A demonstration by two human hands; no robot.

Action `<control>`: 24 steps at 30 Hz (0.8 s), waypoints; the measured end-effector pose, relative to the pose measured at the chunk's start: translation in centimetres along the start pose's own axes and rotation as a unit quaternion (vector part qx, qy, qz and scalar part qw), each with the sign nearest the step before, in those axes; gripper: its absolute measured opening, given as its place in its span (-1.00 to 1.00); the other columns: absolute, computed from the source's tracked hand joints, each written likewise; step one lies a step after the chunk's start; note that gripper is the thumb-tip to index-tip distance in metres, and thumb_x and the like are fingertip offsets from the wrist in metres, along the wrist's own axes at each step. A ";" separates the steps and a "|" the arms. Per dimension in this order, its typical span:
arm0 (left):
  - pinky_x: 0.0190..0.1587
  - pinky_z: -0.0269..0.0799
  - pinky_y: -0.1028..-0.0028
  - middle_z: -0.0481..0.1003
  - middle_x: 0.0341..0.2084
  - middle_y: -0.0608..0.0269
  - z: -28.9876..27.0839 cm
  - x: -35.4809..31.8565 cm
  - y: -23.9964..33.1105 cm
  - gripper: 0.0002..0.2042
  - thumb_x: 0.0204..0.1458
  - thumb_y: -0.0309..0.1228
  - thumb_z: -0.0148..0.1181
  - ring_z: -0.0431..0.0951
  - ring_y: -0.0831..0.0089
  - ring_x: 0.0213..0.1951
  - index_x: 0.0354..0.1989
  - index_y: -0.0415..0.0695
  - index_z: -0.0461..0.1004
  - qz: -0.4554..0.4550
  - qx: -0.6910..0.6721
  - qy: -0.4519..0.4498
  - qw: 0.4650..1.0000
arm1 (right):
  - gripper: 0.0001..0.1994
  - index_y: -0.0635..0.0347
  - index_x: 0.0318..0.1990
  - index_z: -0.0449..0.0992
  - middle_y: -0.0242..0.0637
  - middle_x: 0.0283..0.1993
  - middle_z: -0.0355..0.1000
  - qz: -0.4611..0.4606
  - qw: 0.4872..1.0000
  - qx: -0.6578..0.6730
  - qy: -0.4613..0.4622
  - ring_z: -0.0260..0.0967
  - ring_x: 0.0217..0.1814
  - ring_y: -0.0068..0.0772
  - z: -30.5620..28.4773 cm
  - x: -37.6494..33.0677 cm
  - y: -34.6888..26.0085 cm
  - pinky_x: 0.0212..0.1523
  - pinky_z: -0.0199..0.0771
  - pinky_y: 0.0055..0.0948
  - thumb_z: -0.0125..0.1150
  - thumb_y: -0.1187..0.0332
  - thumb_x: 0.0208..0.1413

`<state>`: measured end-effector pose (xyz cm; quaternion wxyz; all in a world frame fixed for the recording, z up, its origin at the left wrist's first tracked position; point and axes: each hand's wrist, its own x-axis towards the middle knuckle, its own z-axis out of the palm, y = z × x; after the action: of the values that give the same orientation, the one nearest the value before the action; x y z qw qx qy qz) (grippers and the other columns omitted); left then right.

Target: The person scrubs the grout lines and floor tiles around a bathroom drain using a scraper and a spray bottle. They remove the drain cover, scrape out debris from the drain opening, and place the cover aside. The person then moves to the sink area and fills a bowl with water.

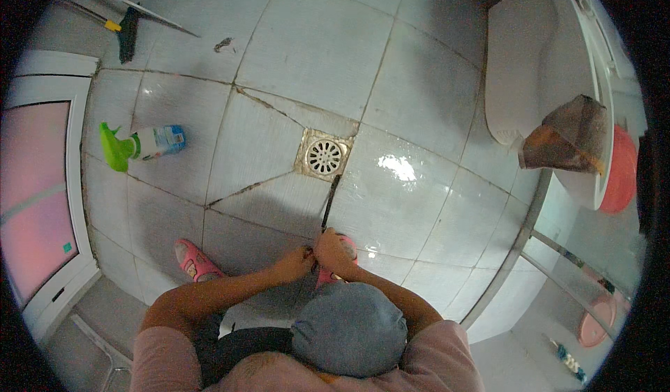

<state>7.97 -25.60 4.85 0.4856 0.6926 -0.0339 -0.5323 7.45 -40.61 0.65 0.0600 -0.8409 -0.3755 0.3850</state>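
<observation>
My right hand is closed around a thin black stick-shaped tool, whose exact kind I cannot make out. Its far end reaches along a tile joint to the lower right corner of a round slotted floor drain in a square, stained metal frame. Close beside it, my left hand has its fingers curled together; a small dark bit shows at them, too unclear to name. Both hands are low over the floor, in front of my grey-clothed knee and next to a pink sandal.
A spray bottle with a green trigger lies on the tiles at left. Long-handled cleaning tools rest at upper left. A white door borders the left. At right, a brown bag sits on a white fixture near a red basin.
</observation>
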 end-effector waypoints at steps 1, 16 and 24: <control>-0.17 0.33 0.28 0.37 -0.16 0.02 1.2 0.2 -3.1 -0.70 0.03 -0.23 -0.04 0.42 0.21 -0.17 -0.19 -0.23 0.31 0.041 -0.036 -0.008 0.998 | -0.83 0.48 -0.49 0.34 0.14 -0.55 0.33 0.001 1.000 0.016 0.015 0.33 -0.49 0.16 -0.5 0.3 -0.8 -0.50 0.35 -0.01 -0.01 0.46 -0.14; 0.07 0.10 0.43 0.32 -0.09 0.10 0.7 -5.0 11.0 -0.68 0.10 -0.30 -0.16 0.28 0.34 -0.01 -0.05 -0.23 0.27 0.023 -0.256 -0.134 0.957 | -0.81 0.28 -0.22 0.21 0.01 -0.53 0.41 0.191 0.961 0.170 0.104 0.41 -0.52 -0.01 -4.0 -6.7 9.7 -0.52 0.40 -0.08 -0.16 0.40 0.03; 0.09 0.06 0.34 0.27 -0.05 0.08 -1.0 -9.6 15.8 -0.70 0.07 -0.40 -0.15 0.25 0.25 0.03 -0.02 -0.21 0.24 0.216 -0.192 0.003 0.957 | -0.82 0.34 -0.28 0.23 -0.02 -0.63 0.38 0.167 0.976 0.105 0.093 0.40 -0.59 -0.03 -5.7 -8.0 11.9 -0.59 0.41 -0.15 -0.09 0.43 -0.03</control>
<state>11.99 -27.89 22.78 0.7131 0.5641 -0.0781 -0.4088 14.99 -53.42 4.85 0.1169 -0.9130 -0.1798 0.3471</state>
